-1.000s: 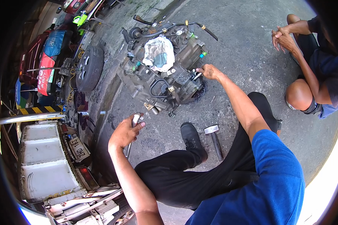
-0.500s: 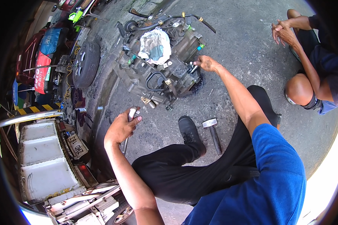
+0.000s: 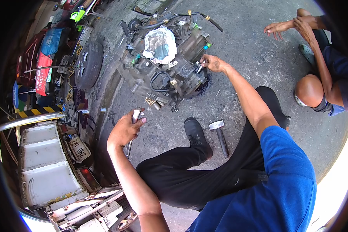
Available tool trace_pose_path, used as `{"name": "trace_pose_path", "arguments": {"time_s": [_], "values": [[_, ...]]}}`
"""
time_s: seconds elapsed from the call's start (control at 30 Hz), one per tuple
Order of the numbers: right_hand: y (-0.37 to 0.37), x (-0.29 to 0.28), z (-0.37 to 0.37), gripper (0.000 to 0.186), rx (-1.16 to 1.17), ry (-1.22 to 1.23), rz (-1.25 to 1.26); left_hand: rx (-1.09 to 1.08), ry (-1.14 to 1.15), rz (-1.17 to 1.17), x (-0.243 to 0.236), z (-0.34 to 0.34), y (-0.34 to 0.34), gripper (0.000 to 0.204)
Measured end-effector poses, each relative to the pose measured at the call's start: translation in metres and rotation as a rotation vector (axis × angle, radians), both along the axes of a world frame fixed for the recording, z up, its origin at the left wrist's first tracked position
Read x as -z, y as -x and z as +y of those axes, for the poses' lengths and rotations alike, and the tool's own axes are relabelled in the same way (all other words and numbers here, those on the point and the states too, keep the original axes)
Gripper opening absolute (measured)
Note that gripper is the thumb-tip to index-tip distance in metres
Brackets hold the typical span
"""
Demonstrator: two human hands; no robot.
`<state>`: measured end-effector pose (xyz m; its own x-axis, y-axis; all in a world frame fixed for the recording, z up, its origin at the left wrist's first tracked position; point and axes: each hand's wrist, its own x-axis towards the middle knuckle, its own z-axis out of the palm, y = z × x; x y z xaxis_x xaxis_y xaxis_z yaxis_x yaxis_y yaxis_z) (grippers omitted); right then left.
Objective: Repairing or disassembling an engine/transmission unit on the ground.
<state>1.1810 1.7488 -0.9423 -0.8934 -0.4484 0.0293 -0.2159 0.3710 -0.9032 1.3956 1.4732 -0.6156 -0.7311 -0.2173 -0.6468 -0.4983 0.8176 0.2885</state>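
Observation:
A greasy metal gearbox (image 3: 143, 83) with hoses and cast housings lies on the concrete in front of me. Crumpled clear plastic (image 3: 160, 44) covers an opening on its top. At its right side, the fingers of my right hand (image 3: 214, 63) are pinched on a small shiny bolt-like piece (image 3: 199, 69); its exact kind is hard to make out. My left hand (image 3: 123, 130), left of and nearer than the gearbox, is wrapped round a chrome socket wrench (image 3: 136, 115). The wrench's head points up past my thumb, and its thin end shows below my palm.
A hammer (image 3: 221, 141) lies on the ground right of my shoe (image 3: 195, 135). Dark fluid (image 3: 203, 88) wets the concrete beside the gearbox. Another person (image 3: 324, 73) squats at the right. A loose wheel (image 3: 89, 66) and a white truck bed (image 3: 46, 154) stand left.
The other person's clasped hands have come apart, one now reaching leftward while the other holds its forearm. My right hand has shifted very slightly at the gearbox; my left hand keeps the wrench almost still.

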Motion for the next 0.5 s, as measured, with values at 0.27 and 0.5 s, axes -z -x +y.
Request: {"name": "trace_pose_path", "arguments": {"time_s": [0.27,0.5], "values": [[-0.0017,0.0043,-0.0007,0.041,-0.023,0.049,-0.152,0.026,0.004,0.005,-0.0009,-0.0004,0.0019,0.043],[-0.0049,-0.0043,-0.0017,0.040,0.075,-0.205,-0.127,0.025,0.013,0.000,-0.0016,-0.0005,0.0020,0.043]]}}
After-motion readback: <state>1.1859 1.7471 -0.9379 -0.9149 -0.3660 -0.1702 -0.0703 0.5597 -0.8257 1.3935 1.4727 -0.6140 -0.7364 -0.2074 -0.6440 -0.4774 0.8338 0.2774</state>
